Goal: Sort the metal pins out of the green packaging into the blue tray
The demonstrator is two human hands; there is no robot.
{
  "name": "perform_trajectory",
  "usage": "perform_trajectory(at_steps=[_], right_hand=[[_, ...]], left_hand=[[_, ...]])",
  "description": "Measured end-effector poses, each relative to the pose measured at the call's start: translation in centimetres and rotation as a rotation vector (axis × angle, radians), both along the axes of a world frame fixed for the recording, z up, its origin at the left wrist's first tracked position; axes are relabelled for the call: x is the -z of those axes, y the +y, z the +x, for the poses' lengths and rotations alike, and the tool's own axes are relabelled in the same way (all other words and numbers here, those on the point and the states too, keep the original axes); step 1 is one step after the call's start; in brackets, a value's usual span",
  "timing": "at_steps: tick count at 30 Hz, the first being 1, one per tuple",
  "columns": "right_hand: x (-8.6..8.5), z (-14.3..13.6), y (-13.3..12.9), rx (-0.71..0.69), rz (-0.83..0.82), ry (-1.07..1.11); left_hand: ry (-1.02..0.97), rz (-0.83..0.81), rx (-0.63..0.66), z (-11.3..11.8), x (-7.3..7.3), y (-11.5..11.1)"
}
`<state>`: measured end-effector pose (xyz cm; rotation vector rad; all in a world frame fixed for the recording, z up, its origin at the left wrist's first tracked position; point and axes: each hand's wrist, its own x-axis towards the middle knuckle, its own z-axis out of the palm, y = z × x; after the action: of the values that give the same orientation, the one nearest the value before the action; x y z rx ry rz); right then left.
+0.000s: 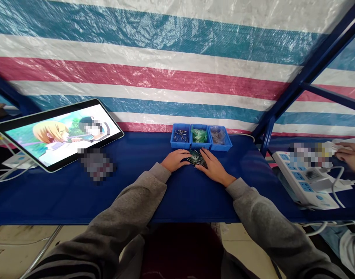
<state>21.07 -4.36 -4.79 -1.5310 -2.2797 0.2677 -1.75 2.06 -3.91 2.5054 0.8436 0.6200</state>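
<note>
On the blue table (186, 201), just in front of three small blue bins, lies a dark green item (197, 158) with thin metallic pieces on it. My left hand (176, 159) touches its left side, fingers curved and apart. Fingers of my right hand (214, 167) rest over its right side, spread a little. The left bin (181, 145) holds thin metal pieces (181, 133). Green plastic material (199, 135) fills the middle bin (200, 146). A clear plastic bag (217, 135) is in the right bin (221, 147).
A tablet (64, 133) leans at the left, beside a blurred object (97, 166). At the right are a white power strip (299, 180) with plugs and cables, and another person's hand (350, 155). Blue metal bars (299, 83) and a striped sheet (171, 73) stand behind.
</note>
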Motion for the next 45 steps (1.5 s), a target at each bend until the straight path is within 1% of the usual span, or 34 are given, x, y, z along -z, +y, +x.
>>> perform_trajectory(at_steps=[4,8,12,18,20,23,28,31,34,36,40,45], right_hand=[[-0.3,1.5,-0.8,-0.058,-0.018,0.039],[0.2,2.4,-1.2,-0.088,-0.056,-0.041],[1.1,1.8,-0.9,-0.061,-0.03,-0.115],[1.7,0.5,-0.3,-0.037,0.026,-0.082],[1.5,0.4,-0.2,-0.041,0.046,-0.057],[0.9,0.8,-0.4,-0.029,0.092,-0.019],[-0.5,1.7,-0.9,0.07,0.171,-0.015],[-0.9,2.0,-1.0,0.09,0.171,-0.02],[-0.9,1.9,-0.8,0.081,0.14,-0.011],[-0.7,1.8,-0.6,0.071,0.129,0.003],[-0.3,1.6,-0.1,0.053,0.15,0.038],[-0.2,1.4,0.1,0.062,0.177,0.089]], left_hand=[[0.031,0.056,-0.022,-0.1,-0.4,-0.2],[0.069,0.097,-0.039,0.0,-0.7,-0.4],[0.093,0.123,-0.004,0.2,-0.6,-0.4],[0.074,0.158,0.013,0.4,-0.1,-0.2],[0.063,0.162,0.017,0.5,-0.1,-0.2],[0.051,0.165,0.014,0.4,0.0,-0.2],[0.03,0.158,0.009,0.3,-0.3,-0.3],[0.011,0.181,-0.013,0.4,-0.8,-0.7],[0.018,0.197,-0.021,0.8,-1.2,-1.3],[0.047,0.199,0.001,1.1,-1.3,-1.7],[0.109,0.201,0.044,1.5,-1.2,-2.0],[0.112,0.205,0.048,1.5,-1.0,-1.9]])
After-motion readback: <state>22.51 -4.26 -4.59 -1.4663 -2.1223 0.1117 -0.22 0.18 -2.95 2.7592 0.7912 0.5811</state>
